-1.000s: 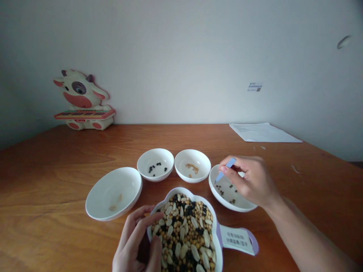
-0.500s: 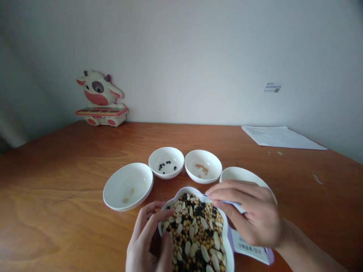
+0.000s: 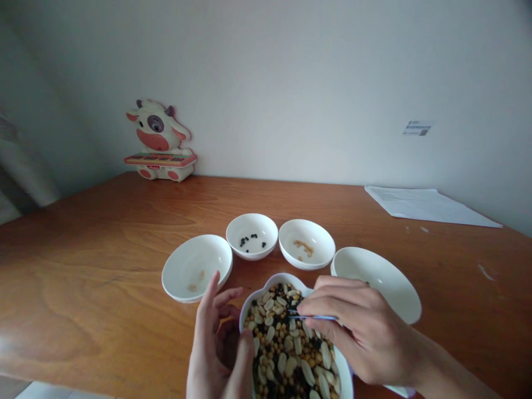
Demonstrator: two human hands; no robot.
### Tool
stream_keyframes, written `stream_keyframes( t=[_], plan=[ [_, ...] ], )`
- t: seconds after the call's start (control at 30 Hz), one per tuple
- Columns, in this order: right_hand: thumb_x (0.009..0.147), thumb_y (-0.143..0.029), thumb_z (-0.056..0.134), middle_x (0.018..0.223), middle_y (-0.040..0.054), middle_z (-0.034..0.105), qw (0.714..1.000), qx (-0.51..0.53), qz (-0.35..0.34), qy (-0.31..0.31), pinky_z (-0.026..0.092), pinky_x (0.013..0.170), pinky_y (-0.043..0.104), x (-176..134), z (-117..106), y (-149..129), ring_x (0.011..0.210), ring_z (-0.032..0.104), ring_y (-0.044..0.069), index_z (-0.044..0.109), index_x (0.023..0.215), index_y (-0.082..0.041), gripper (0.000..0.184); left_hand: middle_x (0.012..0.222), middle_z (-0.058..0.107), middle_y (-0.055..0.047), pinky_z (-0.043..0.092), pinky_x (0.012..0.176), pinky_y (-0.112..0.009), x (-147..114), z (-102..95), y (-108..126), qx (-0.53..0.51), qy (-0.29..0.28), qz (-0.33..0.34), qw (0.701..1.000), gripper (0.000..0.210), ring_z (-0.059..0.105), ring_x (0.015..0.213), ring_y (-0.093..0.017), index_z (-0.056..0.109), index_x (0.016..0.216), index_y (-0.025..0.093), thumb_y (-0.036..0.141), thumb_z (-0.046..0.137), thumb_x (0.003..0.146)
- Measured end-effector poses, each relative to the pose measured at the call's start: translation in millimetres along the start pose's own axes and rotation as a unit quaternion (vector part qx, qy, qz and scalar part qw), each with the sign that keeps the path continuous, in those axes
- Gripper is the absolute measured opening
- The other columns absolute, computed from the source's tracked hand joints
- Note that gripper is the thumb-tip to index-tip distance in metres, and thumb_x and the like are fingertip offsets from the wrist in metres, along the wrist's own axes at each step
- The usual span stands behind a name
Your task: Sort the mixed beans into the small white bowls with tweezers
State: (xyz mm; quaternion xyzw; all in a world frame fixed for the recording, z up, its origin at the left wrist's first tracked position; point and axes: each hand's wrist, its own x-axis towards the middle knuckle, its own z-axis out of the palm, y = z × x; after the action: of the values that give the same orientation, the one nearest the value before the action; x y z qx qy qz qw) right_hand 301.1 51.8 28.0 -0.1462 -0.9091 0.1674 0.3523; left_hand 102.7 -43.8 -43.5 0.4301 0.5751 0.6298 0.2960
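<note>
A flower-edged white tray with a purple rim (image 3: 245,302) stands at the front, filled with mixed peanuts, black beans and yellow beans. My right hand (image 3: 361,327) pinches slim bluish tweezers (image 3: 320,317), their tips down among the beans in the tray's upper part. Beside the tray's left edge, my left hand (image 3: 218,343) is open with fingers spread, its thumb at the rim. Behind the tray, one white bowl (image 3: 252,221) holds several black beans (image 3: 245,241). Another bowl (image 3: 306,226) holds yellow beans (image 3: 305,247).
At the left, a white bowl (image 3: 174,271) has a few pale pieces inside. The right bowl (image 3: 405,293) is partly behind my right hand. A cow-shaped toy keyboard (image 3: 160,158) stands at the back left, and paper sheets (image 3: 428,204) lie at the back right.
The tweezers have moved from the tray's upper right rim down into the beans. My left hand's fingers have lifted off the rim and spread. The view has shifted slightly left.
</note>
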Motion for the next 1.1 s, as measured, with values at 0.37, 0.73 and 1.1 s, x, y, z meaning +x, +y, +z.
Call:
stream_keyframes(
  t=[0.37, 0.73, 1.1],
  plan=[
    [0.090, -0.007, 0.054, 0.076, 0.0058, 0.071, 1.000, 0.011, 0.009, -0.010, 0.049, 0.058, 0.029, 0.1, -1.3, -0.6, 0.066, 0.059, 0.017, 0.067, 0.093, -0.014, 0.015, 0.119, 0.064, -0.006, 0.055, 0.090, -0.027, 6.5, -1.2, 3.7, 0.135, -0.049, 0.107, 0.984, 0.029, 0.065, 0.108, -0.019, 0.069, 0.110, 0.027, 0.022, 0.054, 0.085],
    [0.090, -0.005, 0.052, 0.078, 0.0070, 0.072, 0.999, 0.037, -0.015, 0.019, 0.052, 0.063, 0.029, -0.3, -2.1, -3.0, 0.067, 0.062, 0.016, 0.066, 0.097, -0.014, 0.017, 0.121, 0.060, -0.004, 0.053, 0.089, -0.021, 4.7, -5.7, 2.9, 0.190, -0.056, 0.112, 0.974, 0.029, 0.063, 0.110, -0.016, 0.068, 0.108, 0.030, 0.022, 0.052, 0.086],
    [0.084, 0.005, 0.049, 0.084, 0.0069, 0.075, 0.998, 0.055, -0.030, -0.018, 0.054, 0.066, 0.029, -1.7, 1.0, 1.1, 0.070, 0.065, 0.016, 0.065, 0.100, -0.014, 0.030, 0.124, 0.058, -0.004, 0.053, 0.092, -0.024, 3.5, -6.0, 1.9, 0.191, -0.065, 0.107, 0.974, 0.030, 0.062, 0.113, -0.016, 0.067, 0.111, 0.030, 0.021, 0.051, 0.087]
  ],
)
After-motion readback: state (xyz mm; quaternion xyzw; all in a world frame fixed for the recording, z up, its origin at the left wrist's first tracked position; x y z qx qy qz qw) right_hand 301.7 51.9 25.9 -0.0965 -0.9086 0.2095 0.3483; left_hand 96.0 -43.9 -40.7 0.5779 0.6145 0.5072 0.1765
